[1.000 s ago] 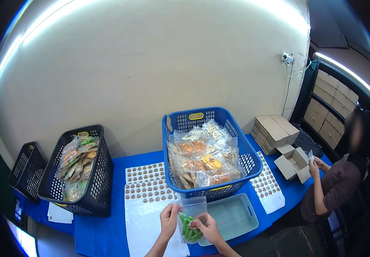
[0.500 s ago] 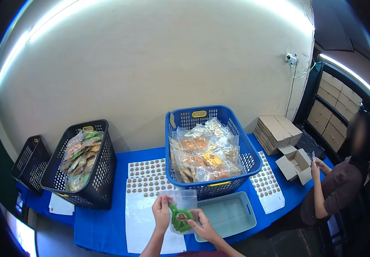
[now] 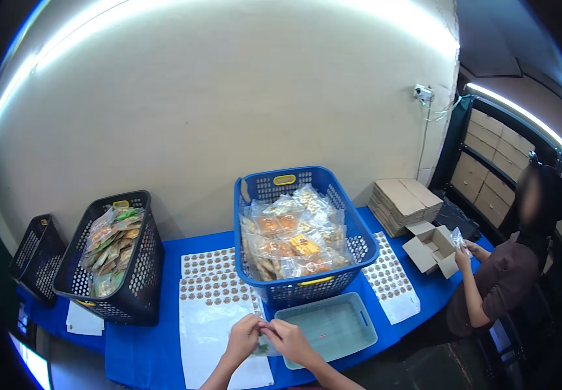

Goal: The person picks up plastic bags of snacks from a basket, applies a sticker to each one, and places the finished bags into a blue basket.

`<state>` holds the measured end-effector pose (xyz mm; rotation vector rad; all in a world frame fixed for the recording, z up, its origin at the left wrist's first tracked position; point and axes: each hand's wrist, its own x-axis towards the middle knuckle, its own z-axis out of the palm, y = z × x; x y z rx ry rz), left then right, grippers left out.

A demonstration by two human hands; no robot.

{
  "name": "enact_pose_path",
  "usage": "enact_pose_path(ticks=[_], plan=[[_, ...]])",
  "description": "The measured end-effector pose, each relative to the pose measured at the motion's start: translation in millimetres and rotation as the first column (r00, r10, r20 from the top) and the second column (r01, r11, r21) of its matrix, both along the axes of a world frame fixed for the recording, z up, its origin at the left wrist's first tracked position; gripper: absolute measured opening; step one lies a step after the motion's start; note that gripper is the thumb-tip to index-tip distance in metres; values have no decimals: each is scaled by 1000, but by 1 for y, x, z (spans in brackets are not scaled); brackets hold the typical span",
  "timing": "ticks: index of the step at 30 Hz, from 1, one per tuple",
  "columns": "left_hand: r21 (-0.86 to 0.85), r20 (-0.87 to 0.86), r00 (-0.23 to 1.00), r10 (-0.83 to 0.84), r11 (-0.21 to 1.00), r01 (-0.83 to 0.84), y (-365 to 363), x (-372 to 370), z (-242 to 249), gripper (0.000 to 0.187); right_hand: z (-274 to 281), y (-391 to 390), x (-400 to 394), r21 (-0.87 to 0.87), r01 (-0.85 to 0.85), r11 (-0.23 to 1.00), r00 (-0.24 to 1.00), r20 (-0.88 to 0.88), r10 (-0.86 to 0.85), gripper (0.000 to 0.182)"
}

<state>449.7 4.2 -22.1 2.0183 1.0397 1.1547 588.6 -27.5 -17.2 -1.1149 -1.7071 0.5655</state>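
Note:
My left hand (image 3: 244, 336) and my right hand (image 3: 290, 340) meet over the front of the table, fingers pinched together at the top of a clear plastic bag (image 3: 263, 350). Only a little of the bag shows below and between the hands, with a hint of its green contents; the rest is hidden behind them. Under my left hand lies a white sheet of round brown stickers (image 3: 213, 318). A shallow grey-green tray (image 3: 325, 328) stands beside my right hand. Behind both is a blue basket (image 3: 315, 281) filled with clear bags of snacks.
At left, a black basket (image 3: 139, 273) holds more bagged snacks, beside another dark basket (image 3: 34, 260). Another sticker sheet (image 3: 391, 286) lies right of the blue basket. Flattened cartons (image 3: 404, 201) and an open carton (image 3: 432, 248) stand near a co-worker (image 3: 505, 276), who holds a small clear bag.
My hands have come together at the bag's top, and its green contents and label are now mostly hidden. The view has shifted slightly. The co-worker's bag now shows more broadly.

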Motion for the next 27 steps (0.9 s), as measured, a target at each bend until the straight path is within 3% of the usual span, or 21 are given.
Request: enact_pose_path(ticks=[1,4,10,11,13,14,16,17,20,22,24,26,27], plan=[[26,72,996,57,998,-59,2,3,0,12,5,0,-3,26,28,999,1000,7,-28,16],[159,66,981,180,969,-188,7,3,15,8,25,-4,-10,34,66,997,998,18,-66,19],[133,272,900,341,913,-386,27,3,1,16,25,-29,2,-1,30,1000,997,68,-30,21],[2,415,825,384,906,-423,34,5,-2,20,4,-33,4,58,7,998,999,50,-10,22],[-265,622,629,467,881,-393,51,-1,6,29,-43,-51,8,-97,-118,988,993,18,120,21],[-207,573,687,447,890,-406,57,-10,7,30,-58,-59,13,-171,-185,968,982,-6,187,21],[-88,459,792,404,907,-412,66,-21,7,32,-71,-72,25,-289,-43,957,999,-39,33,20],[-80,550,775,312,943,-323,73,-15,-8,31,-74,-77,30,-347,31,938,998,-49,-51,20],[-130,319,930,184,980,-149,49,16,-10,26,-44,-79,49,-377,126,917,968,-153,-197,21],[-75,207,978,17,997,-2,38,41,-28,20,-31,-77,55,-290,222,931,956,-125,-267,22],[-93,127,964,-233,965,246,24,64,-39,16,-17,-77,59,-239,297,925,944,-75,-323,21],[-92,70,936,-344,932,350,12,81,-30,17,-21,-79,67,-201,337,920,930,-82,-359,16],[-177,60,928,-369,911,374,11,84,-29,12,-21,-80,71,-190,366,911,920,-76,-385,15]])
